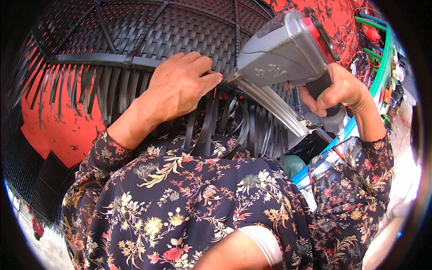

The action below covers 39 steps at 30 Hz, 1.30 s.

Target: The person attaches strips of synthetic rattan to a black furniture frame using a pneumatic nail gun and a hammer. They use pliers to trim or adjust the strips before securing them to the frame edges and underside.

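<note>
A grey pneumatic staple gun [279,56] is in my right hand [344,92], whose fingers wrap round its black grip. The gun's nose meets the edge of a black woven panel [189,29], beside my left hand's thumb and index finger. My left hand [182,83] is closed over the panel's frame bar, its fingers bent; the fingertips underneath are hidden. Loose ends of flat black plastic strips [121,90] hang from the bar in a fringe. More strips [207,126] drape over my lap below the left hand.
A red mat [67,117] strewn with black offcuts lies under the panel. At right stands a green-rimmed rack or basket [382,63] with small items around it. A blue edge [301,175] passes by my right knee. Another dark woven piece [27,166] is at left.
</note>
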Motion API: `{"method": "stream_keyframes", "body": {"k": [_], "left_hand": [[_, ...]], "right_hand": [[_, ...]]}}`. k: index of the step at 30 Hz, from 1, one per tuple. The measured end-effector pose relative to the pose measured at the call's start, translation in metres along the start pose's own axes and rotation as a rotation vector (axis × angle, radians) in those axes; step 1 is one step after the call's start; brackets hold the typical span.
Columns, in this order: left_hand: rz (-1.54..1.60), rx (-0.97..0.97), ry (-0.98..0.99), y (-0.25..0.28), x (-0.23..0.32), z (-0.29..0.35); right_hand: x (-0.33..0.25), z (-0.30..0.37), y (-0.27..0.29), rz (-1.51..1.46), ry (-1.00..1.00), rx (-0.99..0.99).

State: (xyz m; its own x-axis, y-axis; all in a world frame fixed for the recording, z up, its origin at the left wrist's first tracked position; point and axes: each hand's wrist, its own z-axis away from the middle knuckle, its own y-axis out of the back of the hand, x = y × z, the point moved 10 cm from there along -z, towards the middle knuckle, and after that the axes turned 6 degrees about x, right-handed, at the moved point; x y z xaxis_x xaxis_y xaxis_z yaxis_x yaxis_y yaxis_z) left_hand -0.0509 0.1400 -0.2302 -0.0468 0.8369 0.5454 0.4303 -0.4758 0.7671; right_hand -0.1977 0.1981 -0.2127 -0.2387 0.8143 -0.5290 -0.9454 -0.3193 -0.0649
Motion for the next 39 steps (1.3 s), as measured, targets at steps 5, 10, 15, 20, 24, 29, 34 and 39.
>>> {"method": "stream_keyframes", "body": {"k": [5, 10, 15, 20, 24, 29, 34, 39], "left_hand": [[0.022, 0.001, -0.009, 0.0, 0.0, 0.0], [0.016, 0.001, 0.002, 0.0, 0.001, 0.001], [0.034, -0.004, 0.007, 0.0, -0.001, 0.001], [0.065, 0.035, 0.022, 0.001, -0.006, 0.001], [0.093, 0.061, 0.035, -0.002, -0.016, 0.001], [0.091, 0.024, 0.093, -0.01, -0.036, 0.009], [0.091, -0.039, 0.13, -0.018, -0.056, 0.015], [0.097, 0.052, 0.115, -0.014, -0.076, 0.006]], "right_hand": [[0.001, 0.001, -0.001, -0.009, -0.01, 0.003], [0.0, 0.001, -0.003, -0.007, -0.001, 0.001], [0.007, 0.001, -0.003, -0.012, -0.022, -0.016], [0.009, 0.002, -0.004, -0.076, 0.014, 0.029], [0.01, 0.014, 0.006, -0.101, 0.082, 0.102], [0.037, 0.055, 0.042, -0.1, 0.064, 0.384], [0.062, 0.096, 0.067, -0.112, 0.135, 0.681], [0.098, 0.127, 0.089, -0.086, 0.264, 0.839]]}}
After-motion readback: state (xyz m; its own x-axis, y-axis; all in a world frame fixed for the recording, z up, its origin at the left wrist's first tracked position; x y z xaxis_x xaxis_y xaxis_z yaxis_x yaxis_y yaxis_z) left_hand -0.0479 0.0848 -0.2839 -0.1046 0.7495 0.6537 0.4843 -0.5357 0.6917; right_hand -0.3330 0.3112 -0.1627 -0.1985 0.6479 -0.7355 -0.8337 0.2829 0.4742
